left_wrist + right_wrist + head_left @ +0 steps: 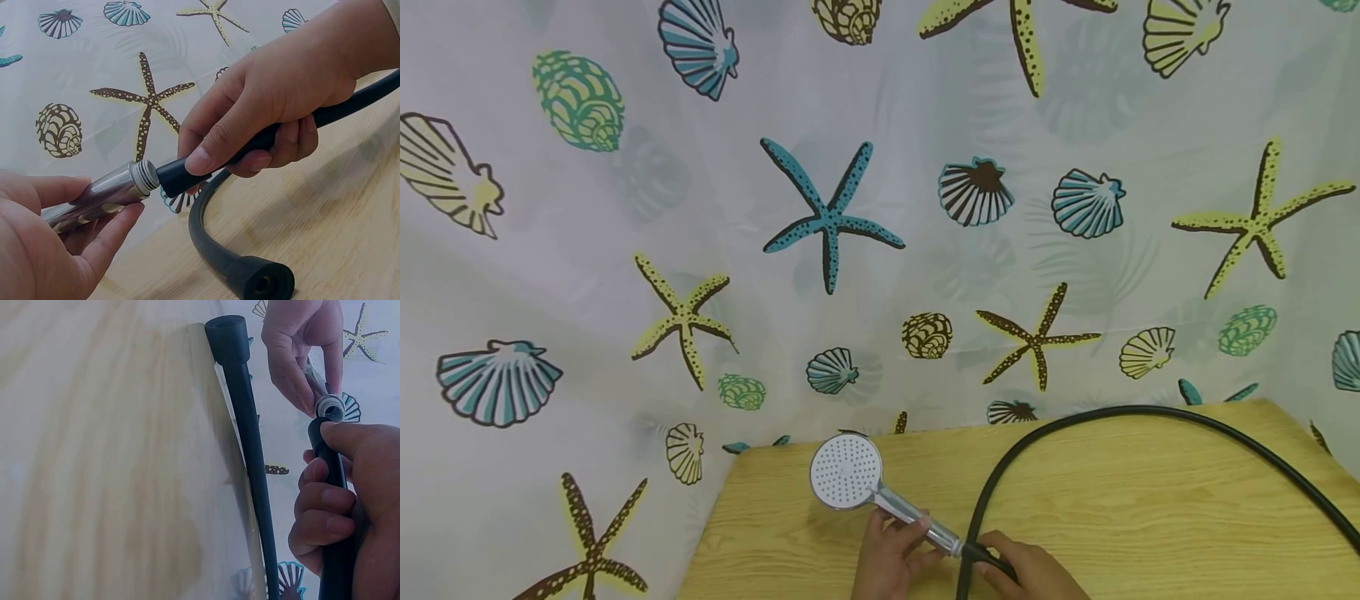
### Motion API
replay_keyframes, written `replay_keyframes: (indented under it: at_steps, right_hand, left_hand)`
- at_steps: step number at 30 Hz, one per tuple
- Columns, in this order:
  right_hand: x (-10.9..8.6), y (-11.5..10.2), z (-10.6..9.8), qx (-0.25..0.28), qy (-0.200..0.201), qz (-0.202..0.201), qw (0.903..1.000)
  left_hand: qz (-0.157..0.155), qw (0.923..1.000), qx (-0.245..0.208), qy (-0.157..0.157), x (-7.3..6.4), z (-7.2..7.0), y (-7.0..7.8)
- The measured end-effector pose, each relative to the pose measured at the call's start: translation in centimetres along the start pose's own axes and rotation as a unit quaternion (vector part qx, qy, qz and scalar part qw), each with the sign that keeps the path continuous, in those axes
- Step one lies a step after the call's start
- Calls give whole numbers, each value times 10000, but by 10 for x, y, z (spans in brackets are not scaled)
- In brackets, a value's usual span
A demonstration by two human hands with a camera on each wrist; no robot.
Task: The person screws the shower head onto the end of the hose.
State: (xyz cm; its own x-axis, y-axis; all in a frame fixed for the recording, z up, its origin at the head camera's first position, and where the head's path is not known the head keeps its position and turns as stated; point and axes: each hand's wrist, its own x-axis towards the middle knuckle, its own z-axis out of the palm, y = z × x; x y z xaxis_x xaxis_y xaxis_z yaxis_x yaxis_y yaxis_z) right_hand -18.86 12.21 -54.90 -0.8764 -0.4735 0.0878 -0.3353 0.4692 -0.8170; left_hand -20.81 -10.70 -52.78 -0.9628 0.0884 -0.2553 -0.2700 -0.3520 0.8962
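A silver hand shower (846, 472) with a round, perforated face is held over the table by its handle in my left hand (889, 557). The thumb and fingers pinch the handle (100, 199) just behind its threaded end (146, 175). My right hand (1028, 568) grips a black shower hose (1142, 410), fingers curled round it close to one end (176, 177). That hose end lies right at the threads, which still show; whether they touch I cannot tell. In the right wrist view the threaded opening (332, 411) faces the hose tip.
The hose's other end, a wider black connector (226, 339), lies on the wooden table (775, 500) near my hands. From there the hose loops across the tabletop to the right. A white curtain (880, 100) printed with shells and starfish hangs behind and at the sides.
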Motion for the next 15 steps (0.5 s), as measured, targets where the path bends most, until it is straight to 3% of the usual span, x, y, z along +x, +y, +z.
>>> replay_keyframes:
  at_steps: [15]
  right_hand:
    - [1, -2, 1, 54, -24, 98, 9999]
  left_hand:
    - [-16, 10000, 27, 13, 2, -3, -2]
